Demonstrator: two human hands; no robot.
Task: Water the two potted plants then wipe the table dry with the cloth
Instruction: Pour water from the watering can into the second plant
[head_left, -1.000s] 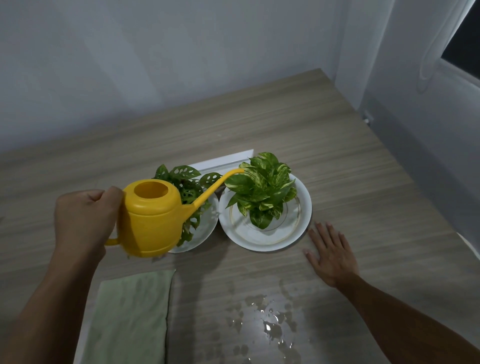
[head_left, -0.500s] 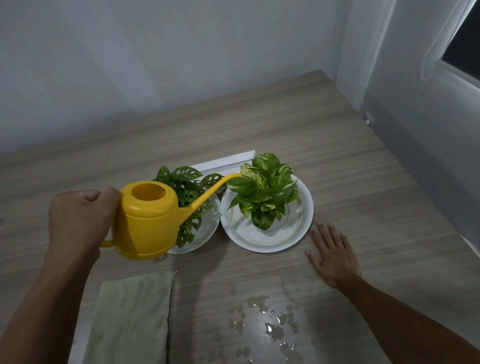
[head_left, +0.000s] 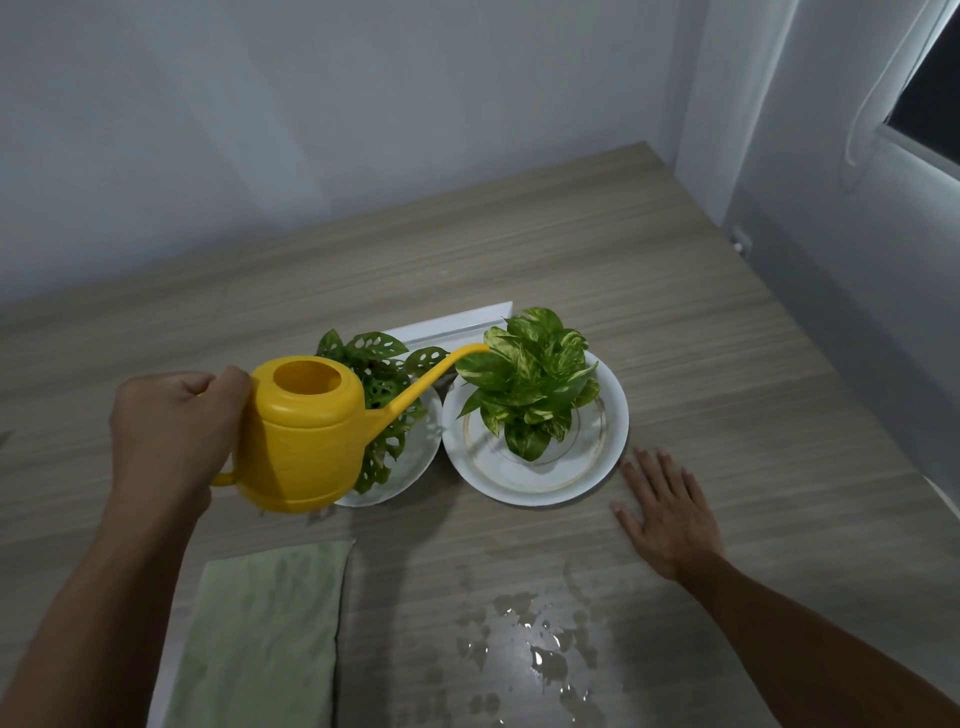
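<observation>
On the wood-grain counter, puddled near a soft green cloth, the left hand keeps its closed grip on the glossy yellow watering can, spout over the variegated pothos, right hand still flat, holey-leaved plant behind.

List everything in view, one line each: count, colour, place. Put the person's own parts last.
watering can: 1, yellow, held above the left plate, spout over the right plant
potted plants: 2, green; holey-leaved one left, variegated one right
plates: 2, white; left plate, right plate, one under each plant
cloth: 1, pale green, flat on the near left
water puddle: 1, clear, near centre
table: 1, wood-grain
white strip: 1, behind the plants
window: 1, upper right
left hand: grips the can's handle
right hand: flat on the table, right of the plates
</observation>
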